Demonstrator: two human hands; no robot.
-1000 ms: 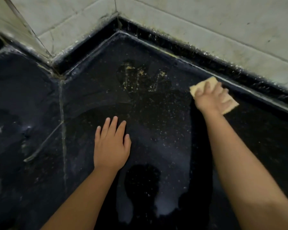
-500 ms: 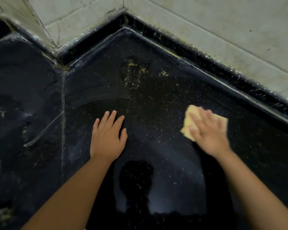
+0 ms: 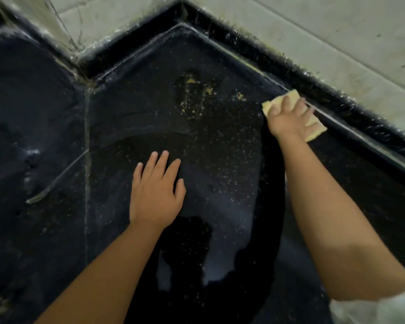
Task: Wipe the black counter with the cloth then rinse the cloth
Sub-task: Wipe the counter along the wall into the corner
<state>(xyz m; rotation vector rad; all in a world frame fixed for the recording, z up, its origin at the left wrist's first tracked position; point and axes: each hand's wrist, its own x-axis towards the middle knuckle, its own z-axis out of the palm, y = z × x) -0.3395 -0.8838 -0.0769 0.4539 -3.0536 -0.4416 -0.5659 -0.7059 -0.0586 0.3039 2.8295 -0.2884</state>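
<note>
1. I see the right hand (image 3: 288, 118) has swept the cloth (image 3: 312, 130) back out to the counter's far edge, against the raised black rim (image 3: 360, 118).
2. Its fingers lie spread, pressing the cloth flat.
3. The left hand (image 3: 156, 195) rests open-palmed on the black counter (image 3: 126, 118), fingers straight.

My right hand (image 3: 288, 120) presses a folded yellow cloth (image 3: 313, 127) flat against the speckled black stone counter (image 3: 126, 127) at the frame's right, just beside the raised black rim (image 3: 360, 113) under pale wall tiles (image 3: 337, 43). My left hand (image 3: 157, 195) rests flat, fingers straight, at centre.
</note>
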